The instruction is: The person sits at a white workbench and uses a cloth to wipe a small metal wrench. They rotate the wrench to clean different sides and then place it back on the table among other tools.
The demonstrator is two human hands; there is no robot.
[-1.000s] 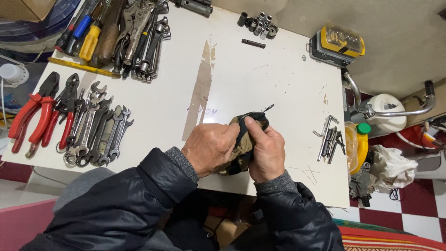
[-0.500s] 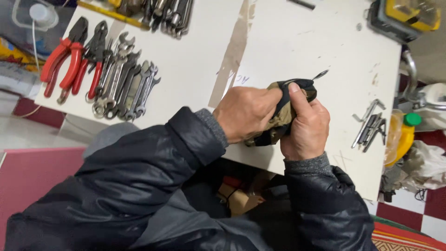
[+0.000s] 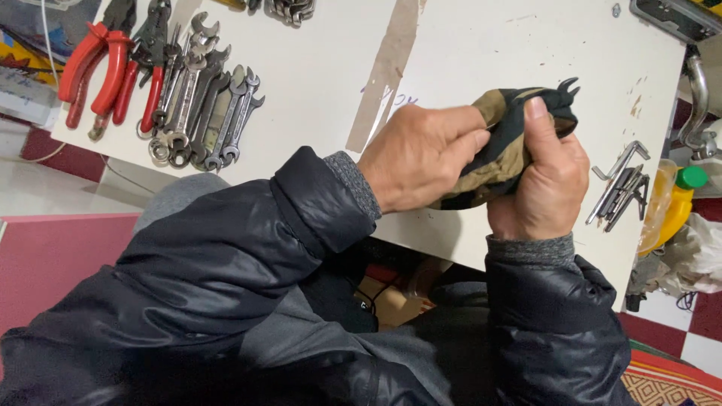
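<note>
Both my hands grip a bunched tan and black cloth (image 3: 502,146) above the near edge of the white table (image 3: 316,83). My left hand (image 3: 421,156) clasps the cloth from the left. My right hand (image 3: 543,177) wraps it from the right, thumb pressed on top. The forked jaw of a small metal wrench (image 3: 569,86) sticks out of the cloth at its far end; the rest of the tool is hidden inside.
Red-handled pliers (image 3: 94,64) and a row of several steel spanners (image 3: 197,105) lie at the table's left. A pile of hex keys (image 3: 620,188) sits at the right edge, beside a yellow bottle with a green cap (image 3: 673,203). A brown tape strip (image 3: 385,71) crosses the tabletop.
The view has tilted down and closer. My hands with the cloth have shifted right, and the tool end poking out of the cloth has turned to show a forked jaw.
</note>
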